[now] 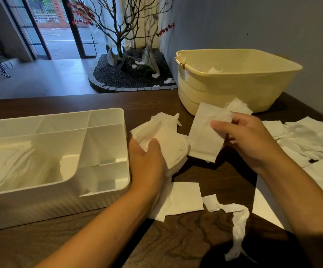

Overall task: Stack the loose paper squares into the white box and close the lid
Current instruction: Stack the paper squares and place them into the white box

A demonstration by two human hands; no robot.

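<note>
With left hand [147, 157] gripping a loose wad [162, 136] and right hand [247, 136] fingers [219, 126] pinching one paper square [207, 132], limp sheets may slip or crumple before reaching the white box [106, 188].

Dim indoor scene, daylight from far doorway [60, 26], soft shadows, wide-angle edge bending, slight blur

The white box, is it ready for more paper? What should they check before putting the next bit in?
1. White box open on top: ok.
2. Big compartment has room above the paper already inside: ok.
3. Left hand holds a gathered stack: ok, though its edges look uneven.
4. Right hand pinches a single sheet: ok.
5. Twisted strip is crumpled, not a flat square: not ok for stacking.
6. Lid within reach: cannot tell, none in view.
</note>
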